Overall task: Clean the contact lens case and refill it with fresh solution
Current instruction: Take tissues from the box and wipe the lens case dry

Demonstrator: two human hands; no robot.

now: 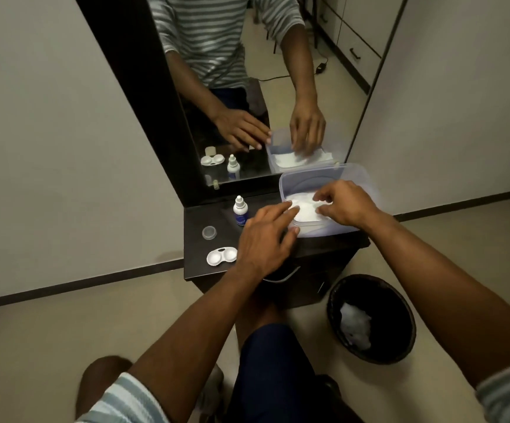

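Dim, even indoor light falls from above, leaving soft shadows on the dark glossy wooden vanity top (198,264). Wide-angle distortion bends the pale walls and dark skirting at the edges. The white tissues in the translucent plastic box (351,175) look slightly overexposed; fine detail is soft throughout.

Head camera looks steeply down, close above dresser top (204,264).

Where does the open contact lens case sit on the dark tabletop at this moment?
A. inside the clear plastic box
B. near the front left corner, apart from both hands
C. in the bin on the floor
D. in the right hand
B: the contact lens case lies open near the tabletop's front left corner, untouched by the left hand.
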